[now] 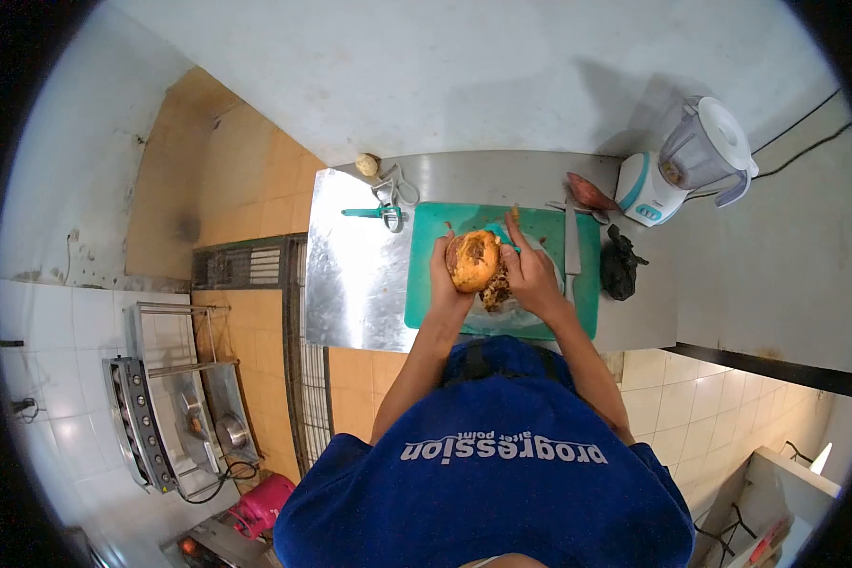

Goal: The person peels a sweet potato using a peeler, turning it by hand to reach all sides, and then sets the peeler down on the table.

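Observation:
My left hand (pixel 442 279) is wrapped around the side of a round orange vegetable (pixel 473 261) with patches of rough brown skin, which looks like a large sweet potato. Over its right side my right hand (pixel 537 282) grips a teal-coloured tool (pixel 504 238), apparently a peeler, mostly hidden by the fingers. Brown peelings (pixel 495 292) lie below the vegetable, on what seems to be clear plastic. All of this is above a green cutting board (pixel 428 308). A knife (pixel 572 241) rests along the board's right part.
Left of the board lie a teal peeler (pixel 374 213), a white-corded item (pixel 402 185) and a small pale round item (pixel 366 165). To the right are a reddish root (pixel 589 192), a black plastic bag (pixel 620 265) and a blender (pixel 677 166). A wall stands behind the steel table (pixel 350 284).

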A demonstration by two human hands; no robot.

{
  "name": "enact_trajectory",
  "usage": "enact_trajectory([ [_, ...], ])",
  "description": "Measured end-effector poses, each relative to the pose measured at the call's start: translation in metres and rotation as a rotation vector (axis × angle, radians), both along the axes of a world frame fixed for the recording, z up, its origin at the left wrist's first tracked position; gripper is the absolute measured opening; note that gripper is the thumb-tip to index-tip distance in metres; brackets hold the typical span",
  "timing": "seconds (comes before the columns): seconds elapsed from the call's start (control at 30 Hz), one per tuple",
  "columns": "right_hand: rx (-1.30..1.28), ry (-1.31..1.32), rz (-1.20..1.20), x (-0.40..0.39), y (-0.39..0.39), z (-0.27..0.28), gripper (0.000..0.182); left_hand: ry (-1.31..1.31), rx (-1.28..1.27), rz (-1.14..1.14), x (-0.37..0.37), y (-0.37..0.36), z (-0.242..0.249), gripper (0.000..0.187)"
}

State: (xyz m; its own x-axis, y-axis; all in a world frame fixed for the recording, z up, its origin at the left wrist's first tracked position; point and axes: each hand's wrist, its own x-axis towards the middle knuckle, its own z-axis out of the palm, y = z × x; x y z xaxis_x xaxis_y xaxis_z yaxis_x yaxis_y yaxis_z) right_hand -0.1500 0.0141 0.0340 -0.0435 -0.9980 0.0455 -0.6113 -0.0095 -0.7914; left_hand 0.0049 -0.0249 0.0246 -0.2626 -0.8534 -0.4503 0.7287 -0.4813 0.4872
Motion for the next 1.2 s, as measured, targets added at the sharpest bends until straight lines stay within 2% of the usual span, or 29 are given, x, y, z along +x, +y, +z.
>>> enact_trajectory([
  [0.03,-0.001,0.0,-0.002,-0.001,0.0,-0.001,0.058,-0.002,0.008,0.0,0.0,0.0,0.003,0.034],
  [0.1,0.049,-0.164,-0.03,-0.003,0.0,-0.002,0.057,-0.007,0.013,0.003,0.002,0.001,0.008,0.035],
  [0.17,0.009,-0.19,-0.032,-0.008,-0.002,-0.005,0.057,-0.022,0.063,-0.007,0.004,0.001,0.011,0.045],
  [0.27,0.0,-0.209,-0.017,-0.008,0.0,0.005,0.057,0.029,0.153,-0.014,0.009,0.001,0.015,0.045],
  [0.53,0.013,-0.088,0.035,0.002,0.002,0.009,0.057,-0.002,0.024,-0.061,0.015,0.0,0.002,0.037],
  [0.63,0.007,-0.156,0.005,-0.001,-0.001,0.009,0.057,-0.007,0.008,-0.057,0.014,0.002,0.001,0.035],
  [0.83,-0.023,-0.193,0.093,-0.003,-0.006,0.005,0.057,-0.018,-0.017,-0.064,0.015,0.001,0.002,0.037],
  [0.93,0.081,-0.221,0.118,-0.004,-0.004,0.009,0.056,-0.015,-0.029,-0.07,0.016,0.002,0.001,0.038],
  [1.0,0.016,-0.281,0.145,-0.003,-0.005,0.006,0.056,-0.009,-0.036,-0.073,0.016,0.002,-0.001,0.039],
  [1.2,0.058,-0.321,0.171,-0.003,-0.003,0.007,0.056,0.02,-0.035,-0.05,0.015,0.001,-0.005,0.033],
])
